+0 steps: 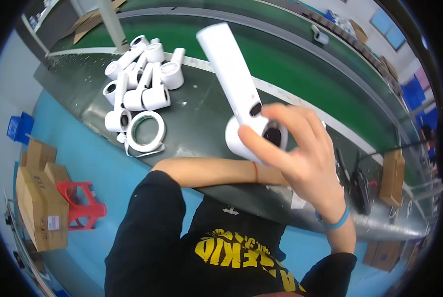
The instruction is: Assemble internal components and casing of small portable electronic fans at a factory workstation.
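From here I see a dark tabletop (196,116), a pile of white handheld devices (149,94) toward its left end. Over the tabletop slants a single white device (226,67), its round head just behind my right hand (308,153); thumb and forefinger stand apart, and I can't tell whether they grip. My left hand is hidden behind the right one. A tape roll (146,147) lies just beside the pile.

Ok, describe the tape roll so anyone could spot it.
On the dark green workbench, at left, is a heap of white handheld fans. At its near edge lies a white tape roll. Unlike the fans, it's a handleless, wide-holed ring, its end trailing loose.
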`<state>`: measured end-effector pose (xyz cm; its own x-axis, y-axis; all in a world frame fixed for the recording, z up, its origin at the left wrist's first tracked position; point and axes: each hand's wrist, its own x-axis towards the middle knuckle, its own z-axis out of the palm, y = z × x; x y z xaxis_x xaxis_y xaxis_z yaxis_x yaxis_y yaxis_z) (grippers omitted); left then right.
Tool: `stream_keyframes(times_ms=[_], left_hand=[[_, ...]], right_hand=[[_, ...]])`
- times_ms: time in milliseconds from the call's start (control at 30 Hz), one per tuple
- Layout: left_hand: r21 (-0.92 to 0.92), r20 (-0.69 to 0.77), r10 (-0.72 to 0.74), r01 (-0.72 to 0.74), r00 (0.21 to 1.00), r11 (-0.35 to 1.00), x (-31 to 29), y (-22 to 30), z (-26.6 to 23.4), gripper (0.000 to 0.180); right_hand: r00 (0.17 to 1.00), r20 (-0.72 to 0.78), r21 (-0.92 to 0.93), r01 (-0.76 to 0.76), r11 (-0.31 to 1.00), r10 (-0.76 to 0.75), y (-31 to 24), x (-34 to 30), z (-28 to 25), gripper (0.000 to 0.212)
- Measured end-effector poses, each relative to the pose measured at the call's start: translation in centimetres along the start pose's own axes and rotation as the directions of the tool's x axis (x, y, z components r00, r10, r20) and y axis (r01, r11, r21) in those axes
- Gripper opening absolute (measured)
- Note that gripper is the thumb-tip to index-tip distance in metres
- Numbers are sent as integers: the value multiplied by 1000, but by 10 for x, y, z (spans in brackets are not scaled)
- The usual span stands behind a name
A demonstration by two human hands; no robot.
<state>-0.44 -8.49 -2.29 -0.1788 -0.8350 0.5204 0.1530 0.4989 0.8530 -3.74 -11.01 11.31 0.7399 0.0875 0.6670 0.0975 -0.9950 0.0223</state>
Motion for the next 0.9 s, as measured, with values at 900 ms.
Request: stream_keyframes(times_ms=[900], left_hand=[[-248, 397, -755, 853, 522, 459, -84, 93, -4, 26]], right_hand=[[906, 190, 35, 378, 925, -377, -11, -172, -43, 36]])
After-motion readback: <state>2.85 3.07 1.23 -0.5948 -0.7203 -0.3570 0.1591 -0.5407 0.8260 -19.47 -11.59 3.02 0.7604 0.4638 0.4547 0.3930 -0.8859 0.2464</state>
